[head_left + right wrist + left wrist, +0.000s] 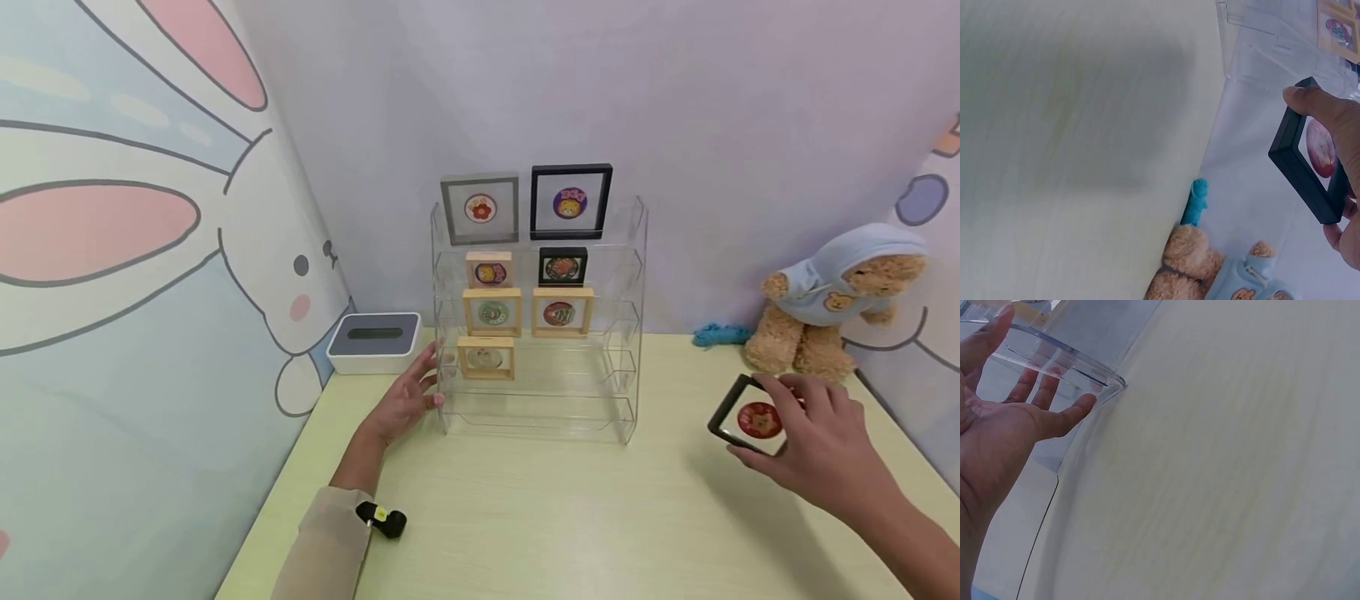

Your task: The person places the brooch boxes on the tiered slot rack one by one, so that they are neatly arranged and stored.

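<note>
My right hand (821, 437) holds a small black display frame (727, 412) by its edges, tilted above the table at the right. Inside that frame is a round red badge (759, 420). In the right wrist view the thumb and fingers grip opposite sides of the black frame (1304, 169). My left hand (405, 404) is at the left side of a clear acrylic tiered rack (555, 408), fingers spread, fingertips at its side panel. The left wrist view shows the hand (1007, 434) with extended fingers around the rack's lower corner (1110, 384).
On the rack stand several framed badges, among them a grey frame (480, 242) and a large black frame (572, 236) on top. A tissue box (375, 358) sits at the left. A teddy bear (817, 292) and a blue bundle (720, 335) are at the back right.
</note>
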Motion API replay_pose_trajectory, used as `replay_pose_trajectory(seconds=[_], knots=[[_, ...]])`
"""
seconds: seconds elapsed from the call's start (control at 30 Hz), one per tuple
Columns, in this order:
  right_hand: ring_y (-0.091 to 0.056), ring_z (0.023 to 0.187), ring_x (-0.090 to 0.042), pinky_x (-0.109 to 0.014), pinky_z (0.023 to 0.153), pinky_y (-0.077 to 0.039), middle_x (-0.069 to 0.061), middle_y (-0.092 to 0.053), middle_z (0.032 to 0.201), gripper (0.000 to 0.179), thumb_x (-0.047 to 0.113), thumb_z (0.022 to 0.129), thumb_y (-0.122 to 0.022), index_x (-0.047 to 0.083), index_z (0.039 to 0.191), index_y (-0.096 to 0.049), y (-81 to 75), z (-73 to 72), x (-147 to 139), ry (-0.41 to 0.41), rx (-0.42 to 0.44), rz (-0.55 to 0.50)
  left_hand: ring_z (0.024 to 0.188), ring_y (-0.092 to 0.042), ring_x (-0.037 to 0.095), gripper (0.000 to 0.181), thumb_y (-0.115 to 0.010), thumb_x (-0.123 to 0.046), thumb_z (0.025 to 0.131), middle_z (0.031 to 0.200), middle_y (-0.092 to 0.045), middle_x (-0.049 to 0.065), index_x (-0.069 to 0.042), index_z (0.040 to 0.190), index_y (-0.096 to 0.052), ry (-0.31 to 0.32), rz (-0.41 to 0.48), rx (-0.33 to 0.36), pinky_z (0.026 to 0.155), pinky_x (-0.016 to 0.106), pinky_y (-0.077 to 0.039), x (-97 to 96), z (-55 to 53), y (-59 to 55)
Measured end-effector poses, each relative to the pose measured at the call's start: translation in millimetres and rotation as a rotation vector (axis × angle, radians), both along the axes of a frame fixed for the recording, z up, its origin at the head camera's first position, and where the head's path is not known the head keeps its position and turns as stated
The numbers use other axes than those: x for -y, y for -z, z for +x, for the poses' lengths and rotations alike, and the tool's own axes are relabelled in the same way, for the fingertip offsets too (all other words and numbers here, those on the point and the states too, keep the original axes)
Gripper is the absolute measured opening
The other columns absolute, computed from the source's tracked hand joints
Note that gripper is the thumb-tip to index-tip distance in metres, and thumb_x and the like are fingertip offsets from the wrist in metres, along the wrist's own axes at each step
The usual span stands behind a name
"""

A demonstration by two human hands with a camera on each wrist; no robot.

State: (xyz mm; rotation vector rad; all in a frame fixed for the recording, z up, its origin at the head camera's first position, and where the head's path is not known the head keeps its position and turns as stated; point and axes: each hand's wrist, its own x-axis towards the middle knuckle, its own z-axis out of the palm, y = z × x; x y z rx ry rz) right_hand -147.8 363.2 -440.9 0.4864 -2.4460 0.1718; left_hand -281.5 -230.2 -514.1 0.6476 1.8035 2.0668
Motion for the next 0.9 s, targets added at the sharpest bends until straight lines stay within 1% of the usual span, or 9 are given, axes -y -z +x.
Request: replay_pose_trajectory(seconds=[0.1, 0.17, 0.27, 0.43, 0.53, 0.7, 0.9], knots=[[-0.052, 0.100, -0.053, -0.066, 0.077, -0.037, -0.034, -0.058, 0.119, 0.116, 0.097, 0.093, -0.032, -0.004, 0.139, -0.064, -2.9, -9.5, 11.1, -0.094, -0.111, 0.010, 0.154, -0.033, 0.035, 0.102, -0.065, 0.012, 0.101, 0.179, -0.015, 0.023, -0.029, 0.179, -0.014, -0.005, -0.002, 0.013, 0.114, 0.031, -0.051, -0.4, 0.5, 0.1], [-0.052, 0.099, -0.052, -0.065, 0.080, -0.035, -0.035, -0.058, 0.119, 0.111, 0.093, 0.096, -0.036, -0.005, 0.140, -0.064, -5.2, -14.8, 18.4, -0.142, -0.151, 0.005, 0.154, -0.033, 0.035, 0.102, -0.065, 0.012, 0.101, 0.178, -0.016, 0.023, -0.029, 0.179, -0.014, -0.006, -0.002, 0.020, 0.113, 0.030, -0.051, -1.1, 1.0, -0.6], [-0.051, 0.102, -0.053, -0.067, 0.085, -0.035, -0.036, -0.058, 0.119, 0.104, 0.088, 0.100, -0.040, -0.005, 0.141, -0.064, -8.9, -21.9, 29.2, -0.189, -0.185, 0.001, 0.153, -0.034, 0.034, 0.102, -0.065, 0.012, 0.101, 0.177, -0.015, 0.024, -0.029, 0.179, -0.014, -0.001, 0.000, 0.013, 0.112, 0.030, -0.052, -1.5, 1.0, -1.0], [-0.051, 0.103, -0.055, -0.067, 0.084, -0.034, -0.036, -0.060, 0.122, 0.096, 0.082, 0.103, -0.044, -0.002, 0.146, -0.065, -13.9, -34.9, 45.7, -0.249, -0.244, -0.014, 0.152, -0.035, 0.033, 0.102, -0.063, 0.013, 0.100, 0.177, -0.016, 0.024, -0.028, 0.180, -0.013, 0.004, 0.005, 0.004, 0.114, 0.031, -0.052, -1.9, 0.7, -1.9], [-0.051, 0.106, -0.055, -0.066, 0.083, -0.033, -0.036, -0.059, 0.126, 0.094, 0.080, 0.104, -0.043, -0.002, 0.147, -0.064, -15.5, -42.4, 53.3, -0.276, -0.262, 0.004, 0.152, -0.035, 0.033, 0.102, -0.063, 0.013, 0.100, 0.177, -0.016, 0.024, -0.028, 0.180, -0.014, 0.001, 0.005, 0.008, 0.113, 0.031, -0.052, -2.0, 0.6, -2.1], [-0.051, 0.109, -0.053, -0.064, 0.081, -0.034, -0.034, -0.058, 0.128, 0.092, 0.077, 0.108, -0.040, -0.002, 0.149, -0.062, -19.1, -53.1, 70.3, -0.304, -0.279, 0.060, 0.151, -0.037, 0.030, 0.102, -0.064, 0.012, 0.100, 0.177, -0.015, 0.025, -0.029, 0.179, -0.014, 0.001, 0.004, 0.001, 0.113, 0.031, -0.052, -0.6, 1.0, -1.1], [-0.049, 0.106, -0.050, -0.062, 0.085, -0.037, -0.032, -0.057, 0.129, 0.088, 0.071, 0.111, -0.035, -0.003, 0.153, -0.058, -22.2, -66.9, 96.5, -0.346, -0.277, 0.127, 0.152, -0.036, 0.030, 0.103, -0.063, 0.013, 0.100, 0.177, -0.015, 0.024, -0.031, 0.179, -0.014, -0.012, -0.009, 0.007, 0.113, 0.029, -0.052, 0.0, 2.0, -1.0]])
